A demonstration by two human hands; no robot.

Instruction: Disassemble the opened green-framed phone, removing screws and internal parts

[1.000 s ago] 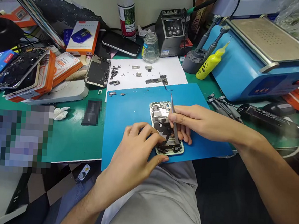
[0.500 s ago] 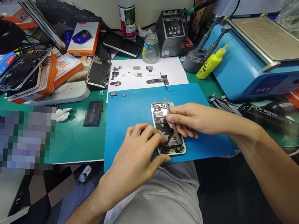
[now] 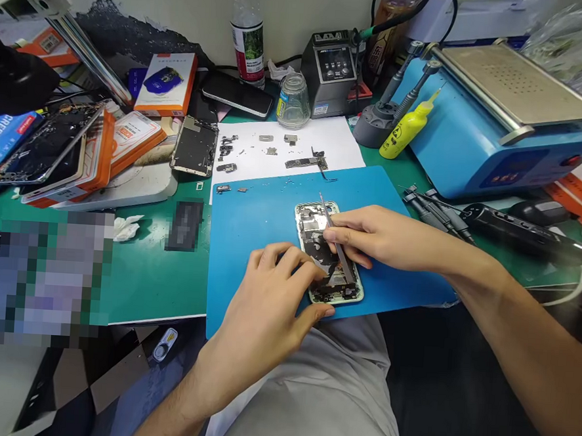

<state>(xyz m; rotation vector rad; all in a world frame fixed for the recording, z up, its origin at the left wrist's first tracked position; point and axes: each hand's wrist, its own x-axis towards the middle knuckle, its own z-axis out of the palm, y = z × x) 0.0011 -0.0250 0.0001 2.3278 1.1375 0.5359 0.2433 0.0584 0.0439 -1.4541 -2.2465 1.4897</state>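
Observation:
An opened phone housing (image 3: 315, 226) with bare internals lies on the blue mat (image 3: 262, 209) in front of me. My left hand (image 3: 266, 308) rests on the mat at the housing's lower left, fingers curled onto its edge and thumb under its near end. My right hand (image 3: 373, 236) lies over the housing's right side and pinches metal tweezers (image 3: 336, 247), whose tips reach down into the lower part of the housing. What the tips touch is too small to tell.
White paper (image 3: 296, 136) behind the mat carries several small phone parts and a logic board (image 3: 304, 161). A phone frame (image 3: 194, 146), orange boxes (image 3: 128, 136), a bottle (image 3: 247, 34), glass jar (image 3: 293, 100), soldering station (image 3: 332, 66), yellow bottle (image 3: 407, 126) and blue machine (image 3: 499, 112) crowd the desk. Tools (image 3: 434, 207) lie right.
The tweezers have tilted further to the left at their top end and my right hand has shifted slightly. My left hand stays on the housing. The view has dropped a little.

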